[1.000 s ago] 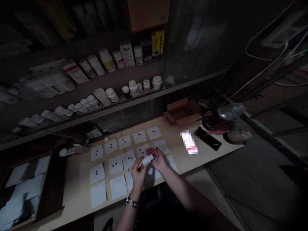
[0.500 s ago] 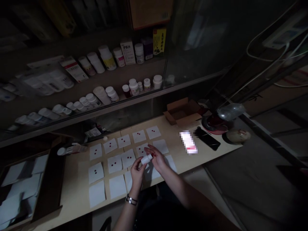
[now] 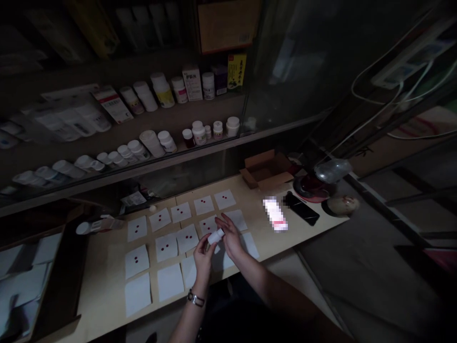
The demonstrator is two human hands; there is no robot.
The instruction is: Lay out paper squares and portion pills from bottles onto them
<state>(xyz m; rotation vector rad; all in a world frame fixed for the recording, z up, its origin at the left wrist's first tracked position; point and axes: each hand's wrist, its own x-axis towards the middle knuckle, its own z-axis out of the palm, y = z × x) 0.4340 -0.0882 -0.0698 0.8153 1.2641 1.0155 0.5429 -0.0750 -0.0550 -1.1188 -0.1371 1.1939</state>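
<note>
My left hand (image 3: 203,252) is closed around a small white pill bottle (image 3: 215,237), tilted with its neck toward my right palm. My right hand (image 3: 230,238) is held beside the bottle mouth, palm turned toward it and fingers stretched out. Whether any tablets lie in that palm is hidden. Beneath and around both hands are rows of white paper squares (image 3: 166,246). Many bear small dark red tablets (image 3: 136,259), mostly in pairs. The front-row squares, such as the blank paper (image 3: 170,282), show none where visible.
A small white cap (image 3: 153,208) and a lying bottle (image 3: 84,228) are at the back left. An open carton (image 3: 266,169), a lit phone (image 3: 275,213) and a dark phone (image 3: 303,209) stand to the right. Shelves of medicine bottles (image 3: 200,132) rise behind; a drawer of papers (image 3: 21,281) is left.
Red tablets seen on my right palm are no longer visible. That hand has turned slightly beside the bottle mouth. The whole view has shifted a little.
</note>
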